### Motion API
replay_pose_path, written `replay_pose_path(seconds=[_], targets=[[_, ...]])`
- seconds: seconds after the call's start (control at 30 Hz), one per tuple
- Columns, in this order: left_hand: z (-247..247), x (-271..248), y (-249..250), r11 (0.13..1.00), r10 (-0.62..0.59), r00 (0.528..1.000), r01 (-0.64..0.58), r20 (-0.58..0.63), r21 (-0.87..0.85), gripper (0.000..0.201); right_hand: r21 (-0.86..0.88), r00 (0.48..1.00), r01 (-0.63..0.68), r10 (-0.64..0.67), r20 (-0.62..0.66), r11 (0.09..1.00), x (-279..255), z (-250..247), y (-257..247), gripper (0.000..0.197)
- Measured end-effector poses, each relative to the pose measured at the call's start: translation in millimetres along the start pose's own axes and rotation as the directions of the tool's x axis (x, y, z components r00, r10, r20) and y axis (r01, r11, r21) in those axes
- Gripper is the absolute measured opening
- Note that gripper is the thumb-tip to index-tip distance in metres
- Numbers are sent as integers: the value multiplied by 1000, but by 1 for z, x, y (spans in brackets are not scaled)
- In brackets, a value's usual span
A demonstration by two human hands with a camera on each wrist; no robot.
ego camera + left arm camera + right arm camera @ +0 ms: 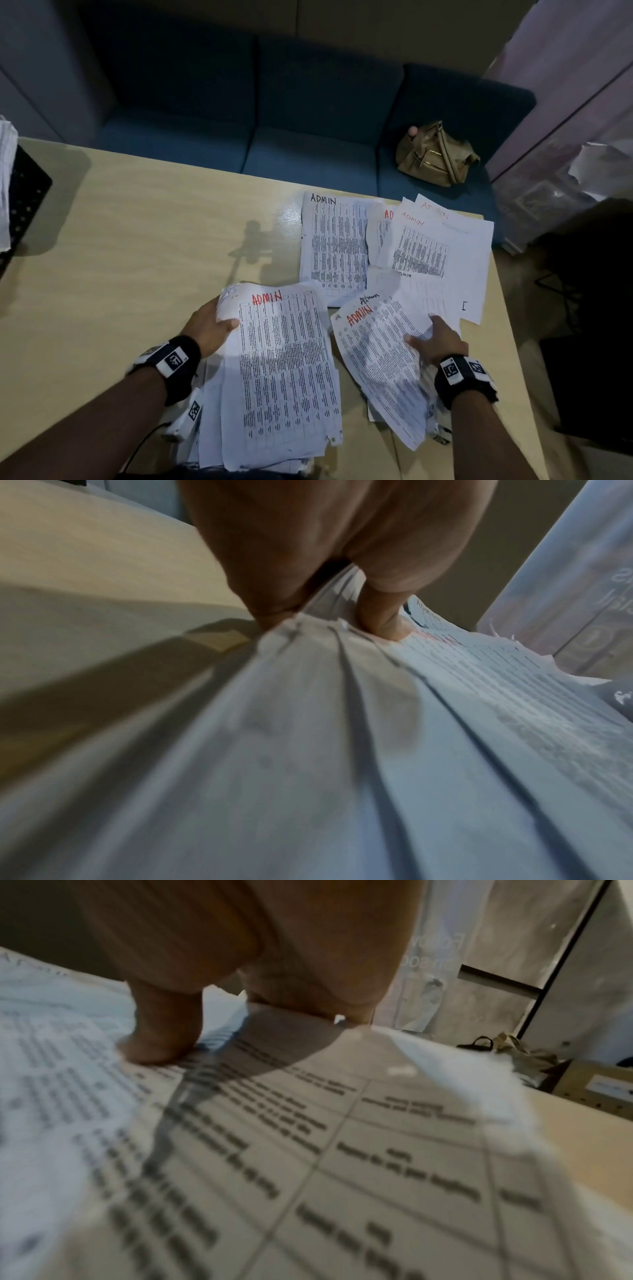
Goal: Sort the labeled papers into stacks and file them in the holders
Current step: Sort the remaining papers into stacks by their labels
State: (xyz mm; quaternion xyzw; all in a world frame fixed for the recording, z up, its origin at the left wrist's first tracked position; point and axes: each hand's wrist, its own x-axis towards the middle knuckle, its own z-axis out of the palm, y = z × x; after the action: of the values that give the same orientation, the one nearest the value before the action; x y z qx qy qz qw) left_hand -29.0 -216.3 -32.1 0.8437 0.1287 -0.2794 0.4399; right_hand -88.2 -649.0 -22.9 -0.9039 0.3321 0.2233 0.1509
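Our left hand (209, 329) pinches the stack (284, 373) at 6 o'clock on the desk (137, 240). Our right hand (436, 342) grips a loose sheet (373, 359) at 4 o'clock. Risk: the sheet buckles or tears, or the ragged stack fans out and slips.

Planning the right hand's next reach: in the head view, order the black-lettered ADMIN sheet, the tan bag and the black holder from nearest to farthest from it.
From the right hand:
1. black-lettered ADMIN sheet, ahead on the table.
2. tan bag, on the sofa beyond.
3. black holder, far left edge.
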Motion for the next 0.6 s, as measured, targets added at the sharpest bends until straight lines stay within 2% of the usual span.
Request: replay_pose_path(seconds=[0.07, 0.1, 0.17, 0.2, 0.3, 0.37, 0.43, 0.5, 0.57, 0.6], targets=[[-1, 3, -1, 999, 7, 1000, -8, 18, 31, 54, 178, 999, -38, 44, -28, 983, 1, -1, 2, 64], [-1, 3, 0, 999, 4, 1000, -4, 25, 34, 54, 238, 994, -63, 83, -74, 969, 1, -2, 6, 67], [-1, 3, -1, 1000, -4, 1000, 3, 30, 24, 53, 252, 971, -91, 142, -192, 963, -1, -3, 13, 79], [-1, 3, -1, 1000, -5, 999, 5, 32, 16, 53, 224, 959, -112, 164, -231, 968, -2, -2, 18, 78], [-1, 2, 1, 1000, -5, 1000, 4, 30, 11, 52, 192, 951, -196, 235, -203, 962, -10, 1, 19, 63], [-1, 1, 2, 1000, -3, 1000, 2, 23, 20, 52, 298, 953, -193, 252, -171, 935, -14, 1, 15, 69], [-1, 0, 3, 1000, -12, 1000, 12, 19, 10, 51, 456, 954, -194, 275, -116, 868, -13, -1, 12, 71], [-1, -2, 4, 999, -29, 999, 30, 23, -31, 50, 464, 964, -161, 240, -116, 871, -16, -8, 9, 55], [-2, -5, 5, 995, -44, 999, 47, 31, -91, 49, 430, 969, -14, 119, -218, 903, -23, -24, 3, 32], [-2, -7, 5, 991, -47, 998, 51, 34, -121, 49, 439, 959, 81, 50, -280, 895, -29, -35, -2, 27]])
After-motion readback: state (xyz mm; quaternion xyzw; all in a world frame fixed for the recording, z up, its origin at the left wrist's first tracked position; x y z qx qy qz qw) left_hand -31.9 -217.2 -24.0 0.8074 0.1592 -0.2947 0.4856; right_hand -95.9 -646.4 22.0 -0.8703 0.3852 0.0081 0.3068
